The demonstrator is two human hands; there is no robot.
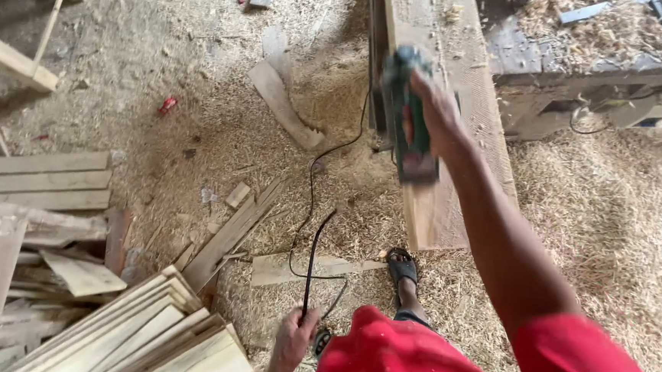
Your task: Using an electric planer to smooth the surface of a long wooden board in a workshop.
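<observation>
A long wooden plank (434, 131) lies on the sawdust-covered floor (197, 124), running far to near right of centre. Above it, the right hand (435, 116) grips a green power planer (408, 118). Near, the left hand (293, 341) clenches its black cord (309, 269).

floor (197, 124): sawdust and shavings | stacked planks (146, 335) lower left | workbench (583, 63) upper right | daylight

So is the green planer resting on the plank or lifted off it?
Lifted: the right hand holds the planer above the plank, blurred.
</observation>
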